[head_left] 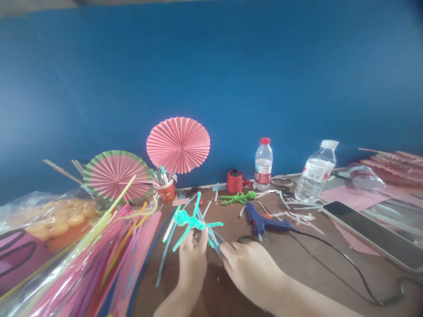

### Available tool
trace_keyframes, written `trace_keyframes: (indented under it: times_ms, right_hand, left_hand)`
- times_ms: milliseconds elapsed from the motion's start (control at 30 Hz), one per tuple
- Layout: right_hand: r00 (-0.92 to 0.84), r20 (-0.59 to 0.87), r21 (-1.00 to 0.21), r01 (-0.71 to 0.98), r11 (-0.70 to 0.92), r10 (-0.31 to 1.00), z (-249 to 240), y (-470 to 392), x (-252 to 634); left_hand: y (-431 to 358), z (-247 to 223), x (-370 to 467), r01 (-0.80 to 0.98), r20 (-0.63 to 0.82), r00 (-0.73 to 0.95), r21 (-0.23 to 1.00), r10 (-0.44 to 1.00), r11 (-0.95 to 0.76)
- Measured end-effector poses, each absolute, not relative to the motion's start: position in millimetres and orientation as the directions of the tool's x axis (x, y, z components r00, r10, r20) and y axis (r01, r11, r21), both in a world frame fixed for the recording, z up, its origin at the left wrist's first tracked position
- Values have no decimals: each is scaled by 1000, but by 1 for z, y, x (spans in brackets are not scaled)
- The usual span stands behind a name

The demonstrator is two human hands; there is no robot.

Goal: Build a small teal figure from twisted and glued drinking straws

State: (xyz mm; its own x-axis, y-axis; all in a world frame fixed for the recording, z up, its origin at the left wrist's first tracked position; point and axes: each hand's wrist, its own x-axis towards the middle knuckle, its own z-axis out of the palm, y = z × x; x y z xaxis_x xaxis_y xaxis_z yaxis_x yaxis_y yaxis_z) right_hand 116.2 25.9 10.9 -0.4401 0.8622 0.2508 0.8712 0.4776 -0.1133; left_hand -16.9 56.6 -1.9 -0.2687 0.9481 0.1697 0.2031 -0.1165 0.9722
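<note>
nearest, at the bottom, the right hand [253, 270] has its thumb and forefinger closed together on the lower end of some pale blue strips [214, 237]. just beside it, the left hand [193, 259] has its thumb and fingers pinched on a turquoise fuzzy-wire figure [190, 221], which sits above the brown table [280, 281], its coiled end pointing left and its thin limbs sticking out. to the left lies a pile of colored fuzzy wires [95, 264], partly in clear plastic, and to the right a phone [373, 233] lies screen up.

a bit farther in, a blue glue gun [264, 222] lies on its side, its black cord [350, 262] curving right (loosely, toward the phone). behind the hands is a green fuzzy-wire figure [238, 198]. farther back stand a red spool [234, 181], a red-capped bottle [263, 165], a white-capped bottle [317, 171] that looks tilted, and a cup of markers [166, 191]. two folded paper fans, one green-edged [115, 176] and one all pink [178, 145], show before the blue wall [231, 66].
</note>
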Motion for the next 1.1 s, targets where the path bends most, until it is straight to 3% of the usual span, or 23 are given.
trace_keyframes:
  times_ms: [200, 400, 533, 667, 867, 1100]
  right_hand:
    - [-433, 334, -227, 825, 517, 838, 21, 31, 126]
    - [-333, 291, -509, 740, 440, 897, 39, 35, 139]
    - [-258, 236, -727, 593, 347, 937, 39, 43, 144]
    - [-194, 131, -893, 402, 201, 972, 28, 58, 149]
    - [-174, 79, -896, 420, 146, 982, 10, 76, 156]
    - [-232, 103, -809, 546, 218, 967, 6, 71, 152]
  left_hand:
    - [57, -6, -18, 262, 117, -135, 962, 984, -79]
    - [55, -8, -16, 321, 178, -60, 935, 982, -150]
    - [53, -9, -12, 226, 197, 55, 953, 979, -204]
    - [53, -9, -10, 135, 117, 151, 981, 982, -137]
    - [51, -5, -10, 33, 18, 250, 999, 968, -27]
    - [54, -5, -11, -469, -13, 253, 873, 967, 134]
